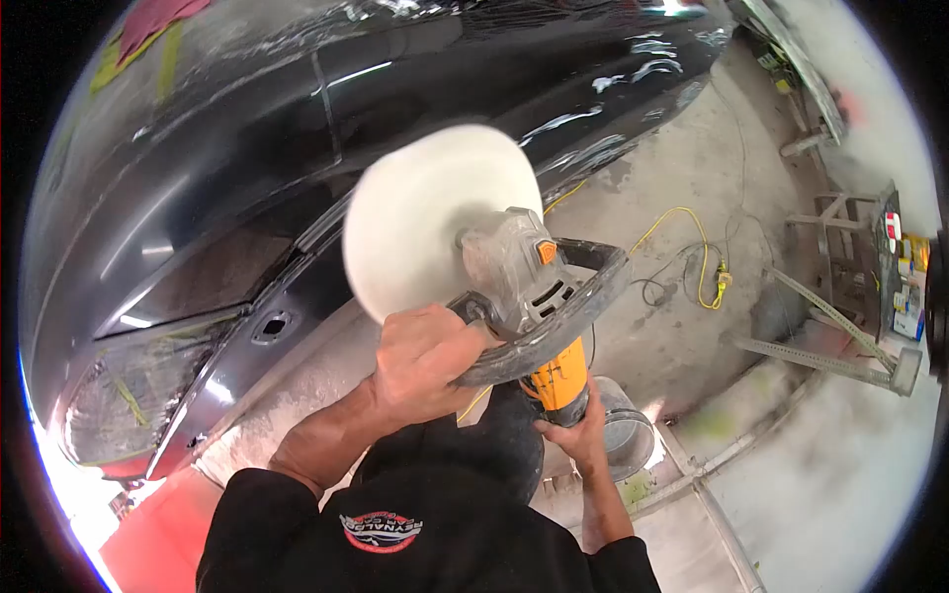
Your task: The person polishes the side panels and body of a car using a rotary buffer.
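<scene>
A rotary polisher [509, 262] with a grey head and yellow body is held in front of my chest. Its broad white pad [410, 217] looks smeared, as if spinning, and faces the glossy black car body [247, 158]; whether they touch I cannot tell. My left hand [427, 361] is closed around the black loop handle [583, 296]. Lower down, my right hand [581, 433] wraps around the yellow rear body [556, 381] of the polisher; some of its fingers are hidden behind the tool.
A yellow cord [700, 232] lies on the concrete floor [682, 163] to the right. Near my right forearm stands a bucket [625, 440]. Metal stands [830, 336] and a shelf with small containers [905, 287] are along the right wall. Pinkish cloth [158, 22] lies at upper left.
</scene>
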A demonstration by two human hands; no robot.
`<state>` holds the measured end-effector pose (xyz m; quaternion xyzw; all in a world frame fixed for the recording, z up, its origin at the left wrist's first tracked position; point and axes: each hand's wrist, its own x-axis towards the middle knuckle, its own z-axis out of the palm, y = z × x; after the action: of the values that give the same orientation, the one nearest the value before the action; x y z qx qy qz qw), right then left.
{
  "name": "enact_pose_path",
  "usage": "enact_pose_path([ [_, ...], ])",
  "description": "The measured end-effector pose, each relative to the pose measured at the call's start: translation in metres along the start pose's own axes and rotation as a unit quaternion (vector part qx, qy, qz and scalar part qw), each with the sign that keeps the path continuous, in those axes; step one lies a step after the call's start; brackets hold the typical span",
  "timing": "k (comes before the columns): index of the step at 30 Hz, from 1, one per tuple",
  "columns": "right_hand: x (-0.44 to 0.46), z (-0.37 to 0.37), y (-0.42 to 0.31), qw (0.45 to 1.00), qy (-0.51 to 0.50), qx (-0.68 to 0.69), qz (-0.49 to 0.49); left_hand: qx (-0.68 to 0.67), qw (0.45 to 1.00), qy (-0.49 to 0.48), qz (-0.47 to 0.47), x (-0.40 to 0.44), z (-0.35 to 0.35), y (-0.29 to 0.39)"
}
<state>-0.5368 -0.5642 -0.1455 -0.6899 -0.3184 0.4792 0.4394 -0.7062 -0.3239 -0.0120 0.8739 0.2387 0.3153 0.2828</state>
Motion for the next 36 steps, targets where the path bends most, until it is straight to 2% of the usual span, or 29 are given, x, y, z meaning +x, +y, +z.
enact_pose_path([
  [3, 0.013, -0.024, -0.006, 0.999, -0.001, -0.03, -0.018, 0.003, 1.0, -0.005, -0.01, 0.027, 0.012, 0.002],
  [6, 0.024, -0.045, -0.016, 0.999, 0.019, 0.024, 0.036, -0.025, 0.999, -0.013, -0.015, 0.048, 0.031, -0.006],
  [9, 0.037, -0.07, -0.029, 0.998, 0.027, 0.013, 0.059, -0.022, 0.999, 0.002, -0.028, 0.075, 0.053, -0.008],
  [12, 0.056, -0.094, -0.036, 0.999, 0.04, -0.01, 0.029, -0.031, 0.999, 0.015, -0.023, 0.103, 0.073, -0.014],
  [19, 0.099, -0.146, -0.044, 0.996, 0.066, 0.019, 0.057, -0.036, 0.999, 0.034, -0.015, 0.175, 0.121, -0.026],
  [25, 0.136, -0.167, -0.053, 0.992, 0.109, 0.069, 0.015, -0.052, 0.998, 0.044, -0.007, 0.232, 0.154, -0.035],
  [29, 0.137, -0.161, -0.059, 0.993, 0.099, 0.055, 0.015, -0.034, 0.998, 0.044, -0.003, 0.233, 0.145, -0.033],
  [31, 0.128, -0.153, -0.057, 0.996, 0.074, 0.042, 0.003, -0.006, 0.999, 0.04, 0.002, 0.215, 0.125, -0.028],
  [32, 0.119, -0.142, -0.057, 0.992, 0.07, 0.102, 0.028, 0.009, 1.0, 0.025, -0.007, 0.202, 0.112, -0.024],
  [36, 0.081, -0.107, -0.048, 0.997, 0.002, 0.06, 0.038, 0.068, 0.997, 0.019, 0.013, 0.144, 0.053, 0.003],
])
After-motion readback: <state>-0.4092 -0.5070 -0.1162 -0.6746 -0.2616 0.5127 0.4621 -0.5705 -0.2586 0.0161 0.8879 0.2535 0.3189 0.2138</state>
